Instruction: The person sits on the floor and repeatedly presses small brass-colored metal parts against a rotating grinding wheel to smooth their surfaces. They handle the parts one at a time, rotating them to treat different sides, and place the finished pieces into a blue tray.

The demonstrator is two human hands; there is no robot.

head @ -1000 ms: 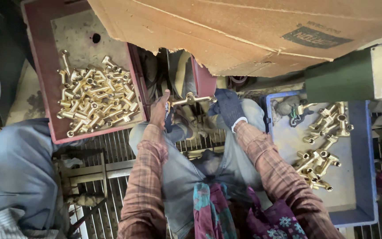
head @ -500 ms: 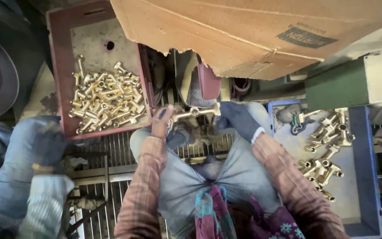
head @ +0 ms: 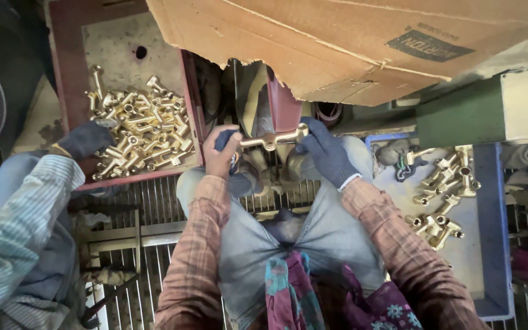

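At frame centre, the left hand (head: pixel 222 153) and gloved right hand (head: pixel 325 153) each grip an end of the brass fitting (head: pixel 271 140); holding it level and steady seems wise.

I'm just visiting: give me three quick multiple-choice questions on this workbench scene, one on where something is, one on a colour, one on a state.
1. Where does the big heap of brass fittings lie?
A. in the red tray
B. on the cardboard box
C. on the person's lap

2. What colour is the tray at the right?
A. green
B. blue
C. yellow

3. How is the brass fitting in the middle held?
A. by one hand only
B. lying loose on the grate
C. between both hands

Answers: 1 A, the heap fills the red tray. 2 B, its rim is blue. 3 C, the left hand and the gloved right hand grip its ends.
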